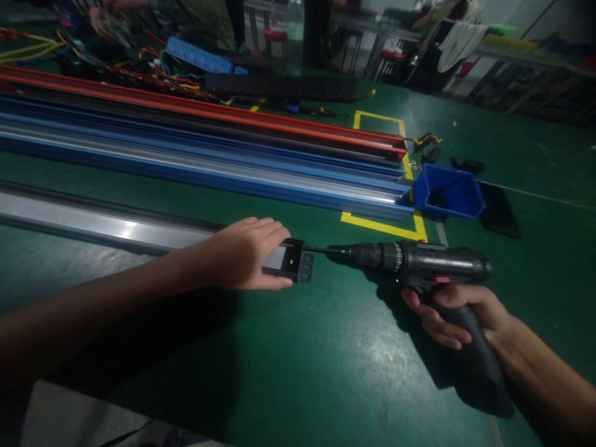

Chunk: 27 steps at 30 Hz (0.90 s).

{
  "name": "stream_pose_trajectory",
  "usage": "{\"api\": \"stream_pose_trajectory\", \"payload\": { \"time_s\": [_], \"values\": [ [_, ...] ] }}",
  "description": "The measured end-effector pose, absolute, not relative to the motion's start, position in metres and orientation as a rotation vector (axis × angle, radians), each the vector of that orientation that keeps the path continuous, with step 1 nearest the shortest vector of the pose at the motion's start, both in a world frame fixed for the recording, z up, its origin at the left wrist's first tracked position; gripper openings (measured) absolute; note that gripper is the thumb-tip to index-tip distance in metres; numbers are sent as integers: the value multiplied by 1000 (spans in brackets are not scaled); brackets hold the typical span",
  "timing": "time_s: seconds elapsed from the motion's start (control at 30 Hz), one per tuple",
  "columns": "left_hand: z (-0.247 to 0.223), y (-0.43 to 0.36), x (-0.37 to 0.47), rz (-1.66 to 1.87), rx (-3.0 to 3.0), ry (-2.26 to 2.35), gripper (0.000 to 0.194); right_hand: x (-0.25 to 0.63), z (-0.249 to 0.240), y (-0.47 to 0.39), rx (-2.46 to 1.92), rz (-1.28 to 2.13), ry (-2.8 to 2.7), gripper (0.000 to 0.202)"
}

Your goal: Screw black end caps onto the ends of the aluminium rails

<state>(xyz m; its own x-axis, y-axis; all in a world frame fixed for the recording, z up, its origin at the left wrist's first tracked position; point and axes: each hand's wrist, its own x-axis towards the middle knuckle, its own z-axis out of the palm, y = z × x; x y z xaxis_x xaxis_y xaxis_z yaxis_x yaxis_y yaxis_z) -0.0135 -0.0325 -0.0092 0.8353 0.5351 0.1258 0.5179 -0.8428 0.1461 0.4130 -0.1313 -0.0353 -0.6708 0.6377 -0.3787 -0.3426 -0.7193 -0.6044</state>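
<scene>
My left hand (246,253) is wrapped over a long metal profile (125,226) near its right end, thumb on the near side and fingers on the far side. A black end bracket (306,267) with slots sits at that end. In my right hand (451,316) is a black power drill (419,261), gripped by its handle. The drill points left, and its long thin bit reaches the far corner of the end bracket. Whether the bit sits in a screw is too small to tell.
Blue profiles (233,167) and red profiles (279,121) lie behind. A blue bin (447,192) stands at their right end, beside a dark flat object (500,210). Farther back are wires, a blue strip (200,57) and another person's hand (100,22).
</scene>
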Motion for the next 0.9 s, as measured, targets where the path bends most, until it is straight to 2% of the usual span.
{"api": "stream_pose_trajectory", "payload": {
  "time_s": [0.9],
  "values": [
    [-11,-32,-13,264,2924,835,56,413,-35,-129,-817,2359,-683,27]
  ]
}}
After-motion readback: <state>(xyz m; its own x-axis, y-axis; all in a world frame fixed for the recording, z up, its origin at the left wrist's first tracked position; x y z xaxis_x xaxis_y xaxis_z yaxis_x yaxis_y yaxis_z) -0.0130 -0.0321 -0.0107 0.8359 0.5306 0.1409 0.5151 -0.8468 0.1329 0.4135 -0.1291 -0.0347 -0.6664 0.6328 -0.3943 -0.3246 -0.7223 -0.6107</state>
